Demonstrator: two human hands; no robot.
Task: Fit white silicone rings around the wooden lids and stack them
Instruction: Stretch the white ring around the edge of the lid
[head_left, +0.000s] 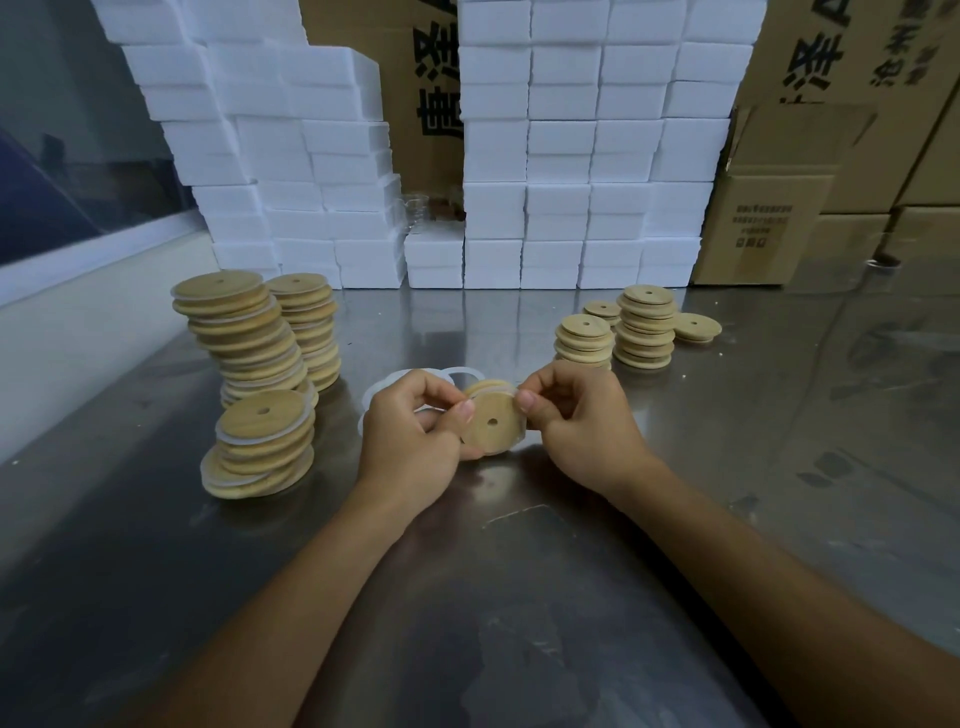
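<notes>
A packing or assembly workroom, not a home: a bare steel tabletop (675, 519) with white foam boxes (561, 156) stacked high along its far edge, printed cartons (763, 228) at the far right corner, and lid stacks (244, 332) in batches (left and right).

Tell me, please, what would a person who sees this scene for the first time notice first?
First, the two hands at the centre: the left hand and the right hand both pinch a round wooden lid with a small centre hole above the shiny metal table. Next, the leaning stacks of wooden lids with white rings on the left, and behind everything the tall wall of white foam boxes.
</notes>
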